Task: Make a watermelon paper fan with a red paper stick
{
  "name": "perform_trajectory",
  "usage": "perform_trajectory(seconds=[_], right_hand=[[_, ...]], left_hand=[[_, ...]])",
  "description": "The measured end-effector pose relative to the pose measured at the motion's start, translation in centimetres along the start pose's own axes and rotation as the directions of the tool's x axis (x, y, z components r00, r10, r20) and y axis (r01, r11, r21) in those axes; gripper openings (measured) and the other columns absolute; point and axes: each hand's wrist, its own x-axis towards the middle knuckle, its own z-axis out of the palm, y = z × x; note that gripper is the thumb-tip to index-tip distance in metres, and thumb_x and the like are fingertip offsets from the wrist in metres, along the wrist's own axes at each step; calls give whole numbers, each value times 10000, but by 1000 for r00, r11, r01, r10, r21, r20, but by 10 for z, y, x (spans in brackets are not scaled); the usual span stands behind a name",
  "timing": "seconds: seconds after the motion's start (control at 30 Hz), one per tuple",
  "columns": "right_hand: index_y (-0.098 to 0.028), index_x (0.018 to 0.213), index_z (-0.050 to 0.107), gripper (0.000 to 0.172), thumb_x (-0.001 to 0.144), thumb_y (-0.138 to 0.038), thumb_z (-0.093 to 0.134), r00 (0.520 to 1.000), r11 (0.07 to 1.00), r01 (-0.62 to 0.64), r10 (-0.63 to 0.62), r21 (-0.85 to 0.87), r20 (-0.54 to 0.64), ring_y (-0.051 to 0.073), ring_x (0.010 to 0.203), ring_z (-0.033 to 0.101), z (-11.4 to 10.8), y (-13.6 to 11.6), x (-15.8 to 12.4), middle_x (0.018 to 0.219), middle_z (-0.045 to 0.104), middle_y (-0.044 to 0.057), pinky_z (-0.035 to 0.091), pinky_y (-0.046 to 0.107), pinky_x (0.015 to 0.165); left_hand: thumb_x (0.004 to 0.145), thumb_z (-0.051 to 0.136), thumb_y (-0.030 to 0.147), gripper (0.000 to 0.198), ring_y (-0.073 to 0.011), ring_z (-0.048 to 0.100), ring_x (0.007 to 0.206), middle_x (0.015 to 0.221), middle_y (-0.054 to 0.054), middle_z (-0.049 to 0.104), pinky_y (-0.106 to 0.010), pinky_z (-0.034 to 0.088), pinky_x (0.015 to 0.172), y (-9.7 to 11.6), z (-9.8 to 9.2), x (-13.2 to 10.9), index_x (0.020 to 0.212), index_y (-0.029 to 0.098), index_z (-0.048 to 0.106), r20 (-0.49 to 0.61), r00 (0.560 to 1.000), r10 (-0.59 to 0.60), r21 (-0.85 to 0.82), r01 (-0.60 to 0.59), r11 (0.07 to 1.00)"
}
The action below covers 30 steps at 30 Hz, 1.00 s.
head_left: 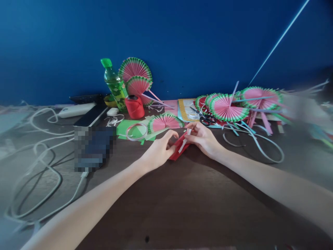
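Between my two hands, just above the dark table [161, 205], is a tilted piece of red paper [177, 155]. My left hand [162, 149] has its thumb and forefinger closed on the left side of it. At its upper right edge, my right hand [201, 139] pinches a narrow white strip [182, 145] that lies slantwise across the red paper. Whether the strip is stuck down I cannot tell. Behind the hands, a pleated pink and green paper fan [166, 121] lies beside a roll of clear tape [136, 132] and green paper [123, 127].
Black-handled scissors [208, 119] and several paper fans [229, 107] lie at the back right. A green bottle [114, 83] and a red roll [134, 107] stand at the back. To the left are a phone [95, 147] and white cables [52, 166].
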Motion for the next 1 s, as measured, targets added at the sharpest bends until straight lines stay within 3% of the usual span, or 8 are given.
perform_trajectory(seconds=[0.07,0.17,0.27,0.37,0.7,0.9,1.0], right_hand=[[-213,858,514,380,569,-218,760,1000,1000,-14,15,-25,16,98,659,530,-1,1,0,722,484,-52,497,282,630],[-210,879,516,382,578,-198,751,999,997,3,0,-83,43,91,656,534,-4,2,0,731,495,-50,476,261,628],[-208,889,520,373,589,-184,741,998,991,25,-16,-131,66,95,676,545,-6,3,0,758,502,-43,469,267,649],[-210,898,519,369,598,-184,732,997,989,17,-5,-147,77,104,693,549,-6,3,1,763,503,-40,471,283,663],[-214,859,520,359,582,-208,747,1000,1000,-21,21,-23,-4,96,720,526,1,-3,-5,774,497,-42,483,270,672],[-220,911,515,423,572,-235,767,996,989,-32,44,-143,83,91,675,525,10,0,-15,780,511,-33,501,283,678],[-215,915,513,422,577,-247,764,998,979,-25,34,-204,43,93,670,541,12,2,-18,795,519,-27,506,295,689]], left_hand=[[830,433,223,119,-110,568,623,730,39,604,-239,437,611,1,0,-1,940,229,480,-1,1000,30,78,-30,997],[849,375,190,162,-125,572,735,825,22,621,-258,429,703,3,-1,-1,888,226,528,26,993,116,242,-118,963],[850,389,216,170,-167,548,857,903,-11,620,-308,407,797,4,-2,-1,912,218,547,109,971,214,417,-240,877],[812,467,267,176,-195,517,868,882,-27,606,-350,381,828,-1,-5,-1,960,215,547,184,954,238,533,-300,791],[798,452,247,251,-187,533,856,887,-36,583,-337,352,827,-14,-3,-1,1042,200,492,193,950,247,517,-312,797],[784,468,226,255,-189,534,844,850,-29,580,-329,345,802,-15,-3,-2,1037,196,481,188,946,263,521,-323,790],[820,444,249,227,-184,535,857,867,-25,583,-330,338,808,-16,-4,-2,1040,202,475,190,945,266,495,-326,805]])
